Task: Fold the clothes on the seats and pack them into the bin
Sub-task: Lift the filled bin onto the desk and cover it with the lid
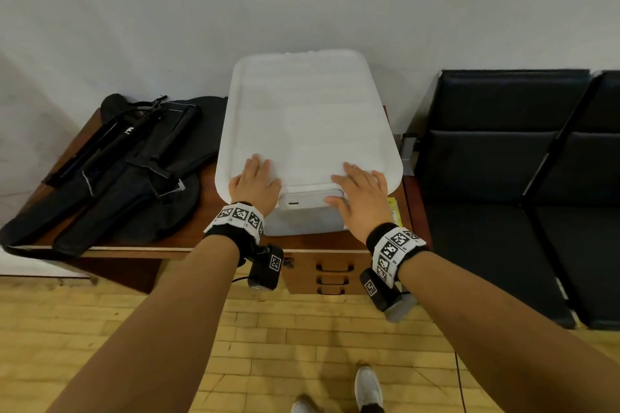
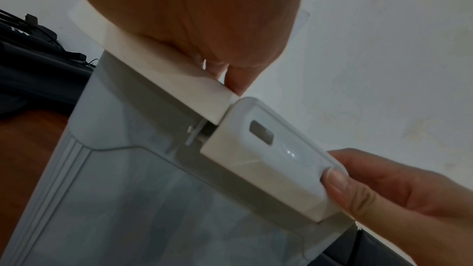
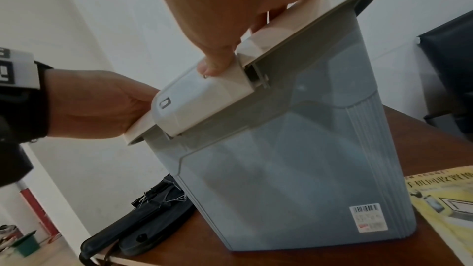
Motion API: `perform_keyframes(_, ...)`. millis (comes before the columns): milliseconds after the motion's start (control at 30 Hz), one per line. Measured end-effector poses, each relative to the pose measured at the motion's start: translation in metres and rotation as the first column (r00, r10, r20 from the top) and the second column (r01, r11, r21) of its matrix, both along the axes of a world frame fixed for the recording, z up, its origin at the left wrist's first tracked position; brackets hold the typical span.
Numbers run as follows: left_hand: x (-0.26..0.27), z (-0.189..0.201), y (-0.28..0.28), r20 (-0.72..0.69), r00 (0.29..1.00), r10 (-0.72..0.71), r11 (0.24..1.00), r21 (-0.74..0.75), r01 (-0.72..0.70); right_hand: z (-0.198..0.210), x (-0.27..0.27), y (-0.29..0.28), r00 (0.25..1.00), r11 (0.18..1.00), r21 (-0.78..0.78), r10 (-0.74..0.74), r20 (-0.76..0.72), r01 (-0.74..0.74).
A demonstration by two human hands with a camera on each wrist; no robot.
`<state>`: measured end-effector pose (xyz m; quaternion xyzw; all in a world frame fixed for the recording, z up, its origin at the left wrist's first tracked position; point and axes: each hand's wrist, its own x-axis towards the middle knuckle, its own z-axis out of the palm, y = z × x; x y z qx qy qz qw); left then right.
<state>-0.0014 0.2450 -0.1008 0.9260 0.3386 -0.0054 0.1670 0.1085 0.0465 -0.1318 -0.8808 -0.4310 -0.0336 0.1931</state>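
Observation:
The bin [image 1: 302, 221] is a pale translucent tub with a white lid [image 1: 308, 111], standing on a wooden desk [image 1: 208, 211]. The lid lies on the bin's rim. My left hand [image 1: 255, 183] rests flat on the lid's near left corner. My right hand [image 1: 360, 194] lies flat on the near right part, and its thumb [image 2: 340, 183] touches the right end of the white latch [image 1: 310, 199]. In the right wrist view the thumb [image 3: 217, 62] sits on top of the latch [image 3: 194, 104]. The cloudy wall [image 3: 294, 159] hides what is inside.
Black seats [image 1: 503, 151] stand to the right of the desk, with nothing on them. Black bags with a folded tripod [image 1: 127, 164] cover the desk's left half. A yellow leaflet [image 3: 445, 199] lies by the bin's right side. Drawer handles [image 1: 335, 275] face me.

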Motion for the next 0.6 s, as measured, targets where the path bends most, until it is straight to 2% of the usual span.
perform_keyframes(200,0.000,-0.002,0.001,-0.028,1.000,-0.003,1.000,0.006,0.003,0.003,-0.004,0.009,0.997,0.996,0.045,-0.076,-0.017,0.077)
perform_keyframes(333,-0.001,0.001,-0.001,-0.041,0.999,-0.010,1.000,-0.016,0.009,0.012,-0.004,0.014,0.990,0.992,-0.008,-0.126,-0.057,0.126)
perform_keyframes(400,-0.001,0.006,0.001,-0.067,0.998,-0.014,0.998,-0.058,0.010,0.019,-0.002,0.013,0.987,0.993,-0.041,-0.118,-0.107,0.115)
perform_keyframes(500,0.004,0.026,0.013,-0.131,0.991,-0.022,0.987,-0.158,0.001,0.043,0.008,0.019,0.957,0.989,-0.098,-0.136,-0.256,0.114)
perform_keyframes(600,0.016,0.059,0.030,-0.098,0.995,-0.024,0.981,-0.196,0.004,0.078,0.026,0.039,0.915,0.987,-0.013,-0.155,-0.373,0.162)
